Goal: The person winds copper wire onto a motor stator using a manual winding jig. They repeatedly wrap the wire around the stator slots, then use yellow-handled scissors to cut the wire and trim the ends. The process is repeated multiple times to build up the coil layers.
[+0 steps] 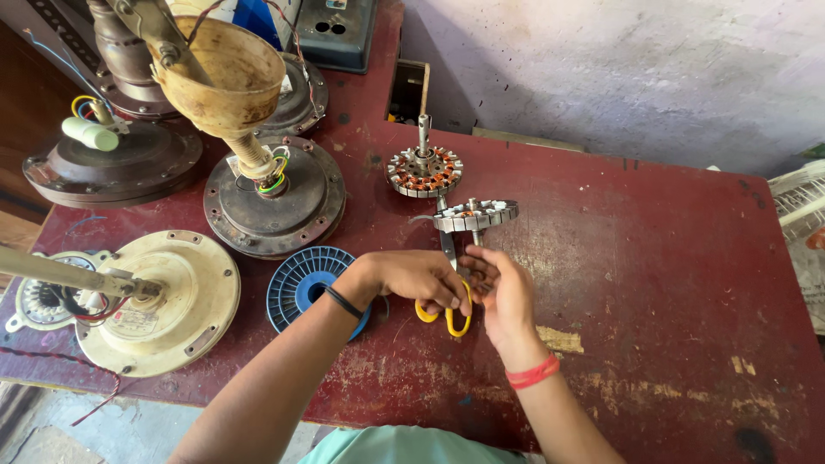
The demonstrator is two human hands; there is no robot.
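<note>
Two bare hands met over a worn red table (670,283), near its middle. The left hand (418,277) was closed around a pair of yellow-handled scissors (449,296), fingers through the loops, with the metal blades pointing up and away from the person. The right hand (505,292) gripped the lower shaft of a small stator (475,214), a ring of grey steel teeth with copper showing between them, and held it raised just above the tabletop. The scissor blades reached up to the underside of that stator; whether they touched a wire there could not be told. A black band sat on the left wrist and a red thread on the right.

Just behind the held part, a second stator (424,171) stood on the table with its shaft upright and its orange-brown windings plainly visible. Close to the left forearm lay a blue plastic spool (302,277), flat on the table and partly hidden by the arm. Farther left rested a cream fan motor housing (163,301) with a rod and coloured wires at its hub. Behind the spool sat a dark, rusty fan motor (279,206), and above it hung a tan cup-shaped canopy (225,76) on a threaded stem. Another dark fan motor (112,167) lay at the far left edge, with a pale cylinder resting on it. A small open wooden box (407,90) stood at the table's rear edge, against a rough whitewashed wall (636,69).
</note>
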